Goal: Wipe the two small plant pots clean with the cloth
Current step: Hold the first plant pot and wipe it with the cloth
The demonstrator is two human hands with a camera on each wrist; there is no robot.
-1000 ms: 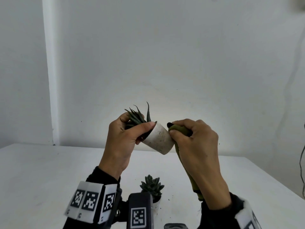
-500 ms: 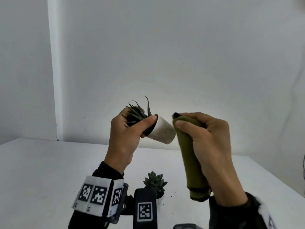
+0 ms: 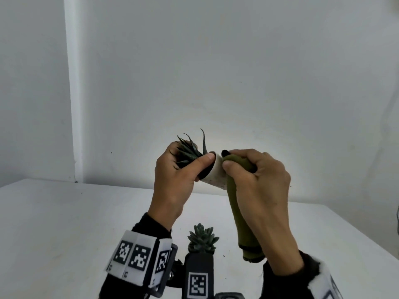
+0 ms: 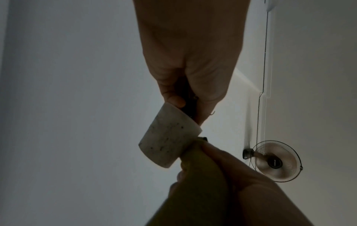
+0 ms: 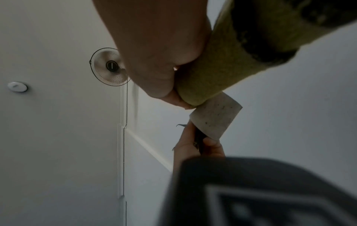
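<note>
My left hand (image 3: 185,169) grips a small white speckled pot (image 3: 216,175) by its rim, tilted sideways above the table, its spiky dark plant (image 3: 190,149) poking out past my fingers. My right hand (image 3: 254,175) holds an olive-green cloth (image 3: 239,212) bunched into a roll and presses its top against the pot's side. In the left wrist view the pot (image 4: 168,139) meets the cloth (image 4: 197,171) at its lower right. In the right wrist view the cloth (image 5: 216,73) touches the pot (image 5: 214,117). A second potted succulent (image 3: 201,238) stands on the table below, its pot hidden.
The white table (image 3: 64,223) runs to a white wall at the back and has an edge on the right. Wrist bands with black-and-white markers (image 3: 138,255) sit low in the head view. A wall fan (image 4: 274,160) hangs high up.
The cloth, apart from the pot half a second ago, now presses against its side again. Both hands have shifted slightly, still held above the table.
</note>
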